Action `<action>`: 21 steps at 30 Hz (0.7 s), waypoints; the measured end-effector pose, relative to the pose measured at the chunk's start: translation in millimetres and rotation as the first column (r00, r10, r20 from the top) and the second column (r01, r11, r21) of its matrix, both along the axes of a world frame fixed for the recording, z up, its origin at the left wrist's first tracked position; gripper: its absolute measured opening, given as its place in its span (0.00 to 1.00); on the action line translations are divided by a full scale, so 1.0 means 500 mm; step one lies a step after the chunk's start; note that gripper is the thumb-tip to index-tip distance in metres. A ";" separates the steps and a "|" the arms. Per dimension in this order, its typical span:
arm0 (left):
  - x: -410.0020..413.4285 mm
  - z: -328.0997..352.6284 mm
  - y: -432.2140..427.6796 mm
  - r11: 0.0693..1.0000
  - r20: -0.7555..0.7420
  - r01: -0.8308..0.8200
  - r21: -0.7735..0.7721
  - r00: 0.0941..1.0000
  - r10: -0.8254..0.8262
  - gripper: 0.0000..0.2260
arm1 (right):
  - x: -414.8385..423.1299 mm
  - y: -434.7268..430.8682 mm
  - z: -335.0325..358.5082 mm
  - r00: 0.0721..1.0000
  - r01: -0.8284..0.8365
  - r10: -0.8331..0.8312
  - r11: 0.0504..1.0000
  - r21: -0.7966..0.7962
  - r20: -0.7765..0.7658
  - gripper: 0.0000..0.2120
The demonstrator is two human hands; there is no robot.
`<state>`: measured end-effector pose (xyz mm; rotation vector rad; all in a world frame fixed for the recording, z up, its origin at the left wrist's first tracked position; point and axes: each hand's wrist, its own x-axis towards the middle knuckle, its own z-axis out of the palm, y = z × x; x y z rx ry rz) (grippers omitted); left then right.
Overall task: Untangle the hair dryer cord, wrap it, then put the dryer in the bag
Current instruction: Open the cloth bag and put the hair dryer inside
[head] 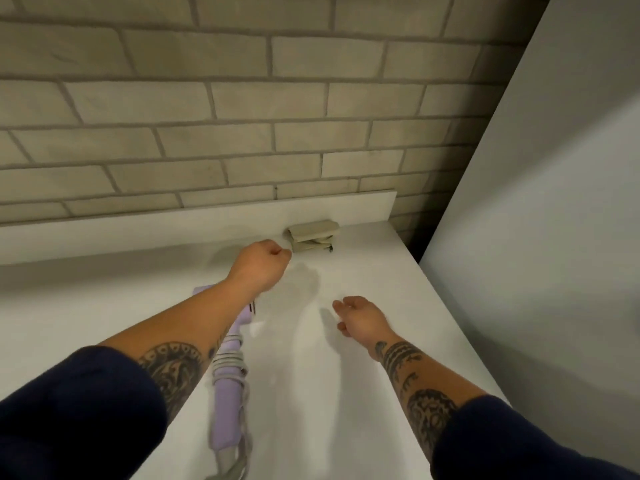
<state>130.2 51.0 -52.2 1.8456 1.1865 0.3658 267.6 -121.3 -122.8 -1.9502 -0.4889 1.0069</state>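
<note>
- The left hand [261, 263] is hanging over the back of the desk [346, 393] with its fingers curled into a fist; it is holding nothing that is showing, just beside the bag [311, 235] and not clearly touching it.
- The right hand [360, 315] is hovering low over the bare desk, its fingers loosely bent and empty.
- The hair dryer [228, 410] is lying on the desk under the left forearm, which is hiding part of its head; the cord [228, 367] is sitting in several turns round the handle, with a loose tail trailing toward the near edge; the wrapping is looking done, so bagging is likely the step in hand.
- Risk 1: the bag is lying folded flat and tight; 1 hand tugging at it is likely to be dragging it across the smooth desk instead of opening it.
- Risk 2: the loose tail could be snagging on the bag's mouth or pulling turns off as the dryer is lifted.
- Risk 3: the forearm is passing right above the dryer; a careless sweep could be nudging it toward the edge.
- Materials: the dryer is looking like smooth lilac plastic, long and rounded; the cord is grey and probably springy; the bag is beige, a compact folded rectangle, cloth or paper I cannot tell; the desk is plain white; the brick wall [207, 98] is pale and rough.
</note>
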 end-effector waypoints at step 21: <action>0.262 -0.187 0.196 0.795 0.040 -0.369 -0.482 0.897 0.440 0.56 | 0.247 0.305 0.020 0.986 -0.018 0.035 0.994 -0.104 0.165 0.41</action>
